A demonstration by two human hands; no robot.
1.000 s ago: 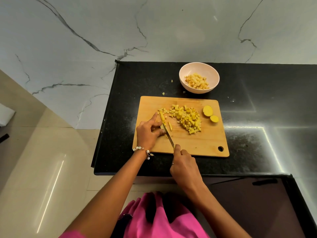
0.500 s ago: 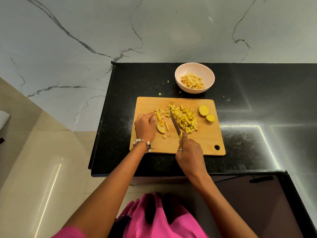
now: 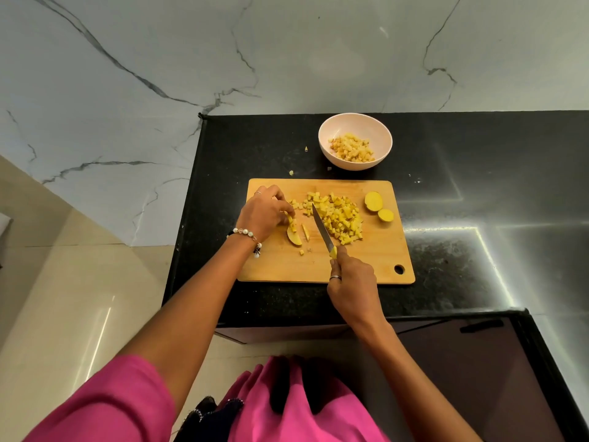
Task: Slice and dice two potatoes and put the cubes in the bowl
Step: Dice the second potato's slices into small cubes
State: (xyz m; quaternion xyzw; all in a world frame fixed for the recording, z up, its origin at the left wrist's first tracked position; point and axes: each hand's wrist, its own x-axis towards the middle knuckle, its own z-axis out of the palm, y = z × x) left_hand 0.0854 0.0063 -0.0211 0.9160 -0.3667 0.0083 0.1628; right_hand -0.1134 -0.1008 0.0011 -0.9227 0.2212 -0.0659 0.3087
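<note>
A wooden cutting board [image 3: 357, 266] lies on the black counter. In its middle is a pile of yellow potato cubes [image 3: 338, 216]. My left hand [image 3: 263, 212] pinches potato strips [image 3: 291, 223] at the board's left, over a potato slice [image 3: 294, 238]; one loose strip [image 3: 306, 232] lies beside it. My right hand [image 3: 352, 287] grips a yellow-handled knife [image 3: 322, 229], blade pointing away along the pile's left edge. Two potato end pieces [image 3: 379, 207] rest at the board's right. A white bowl [image 3: 379, 130] behind the board holds more cubes [image 3: 352, 149].
The black counter [image 3: 478, 173] meets a marble wall behind and drops to a tiled floor on the left. A few potato crumbs [image 3: 290, 172] lie on the counter near the board's far left corner. A dark cabinet front sits below the counter at right.
My right hand has carried the knife from the strips to the right, up against the pile. My left hand has shifted farther up the board and gathered the strips.
</note>
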